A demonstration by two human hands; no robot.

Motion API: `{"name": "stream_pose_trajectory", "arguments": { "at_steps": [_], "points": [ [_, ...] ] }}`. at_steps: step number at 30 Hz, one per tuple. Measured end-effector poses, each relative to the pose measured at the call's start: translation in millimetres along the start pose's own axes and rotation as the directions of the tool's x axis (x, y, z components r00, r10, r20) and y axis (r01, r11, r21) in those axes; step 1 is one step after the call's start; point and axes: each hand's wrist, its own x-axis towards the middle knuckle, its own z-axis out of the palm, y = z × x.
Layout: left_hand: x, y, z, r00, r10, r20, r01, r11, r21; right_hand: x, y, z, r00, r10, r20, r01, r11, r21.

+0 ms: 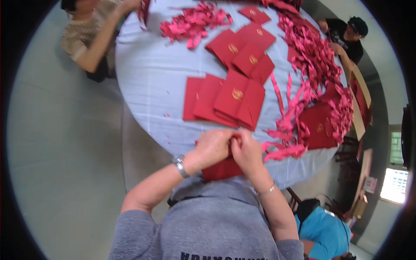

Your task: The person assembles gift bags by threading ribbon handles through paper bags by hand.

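My left hand [213, 148], a watch at its wrist, and my right hand [246, 151], with a thin bracelet, meet fingertip to fingertip at the table's near edge. Both are closed, pinching at the top of a red paper bag [222, 170] that shows below and between them. The fingers hide the exact spot they grip and whether a ribbon is in them. Just beyond lies a row of flat, overlapping red paper bags [229, 93] with gold emblems. More such bags [249, 50] overlap farther back.
Pink ribbons [310, 56] heap along the right of the white-covered round table [147, 78]; another ribbon pile [195, 24] lies at the far left. Red bags [318, 128] lie among the right heap. People sit or stand at left [93, 39], far right [349, 39] and lower right [325, 229].
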Motion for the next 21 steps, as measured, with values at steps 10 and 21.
{"name": "stream_pose_trajectory", "arguments": {
  "at_steps": [10,21],
  "points": [
    [-8,8,13,0.996,0.085,-0.035,-0.085,0.996,0.012,-22,10,0,0.964,-0.213,-0.159,0.195,0.973,-0.121],
    [-8,9,3,0.988,0.140,0.059,-0.140,0.990,-0.017,-25,14,-6,0.999,-0.015,-0.042,0.021,0.990,0.140]
  ]
}}
